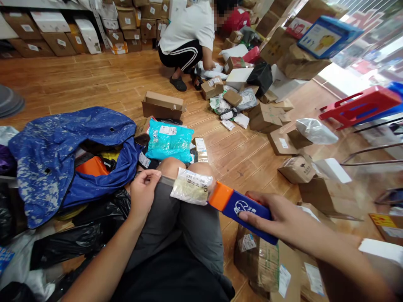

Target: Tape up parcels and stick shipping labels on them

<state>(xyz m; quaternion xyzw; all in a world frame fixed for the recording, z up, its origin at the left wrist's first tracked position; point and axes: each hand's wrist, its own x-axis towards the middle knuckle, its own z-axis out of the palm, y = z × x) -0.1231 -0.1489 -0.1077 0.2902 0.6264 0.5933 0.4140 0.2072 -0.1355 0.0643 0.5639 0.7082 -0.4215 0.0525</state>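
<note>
My right hand (267, 214) is wrapped round a blue-and-orange oblong handheld device (241, 209) with a white cartoon logo. Its orange end points left, right against the edge of a small white plastic mailer (191, 186). The mailer lies across my knees, with a barcode label on its upper side. Left of it, my left hand (145, 188) pinches the hem of my grey shorts (163, 197) at the knee. Just beyond my knees rests a turquoise plastic parcel (170, 142) with a white label.
On my left lies an open blue sack (75, 147) with black plastic bags (78, 239) beside it. An open carton (163, 105) stands ahead. A co-worker (189, 37) squats by heaped parcels (233, 98). Taped boxes (256, 256) crowd my right, near a red plastic stool (359, 105).
</note>
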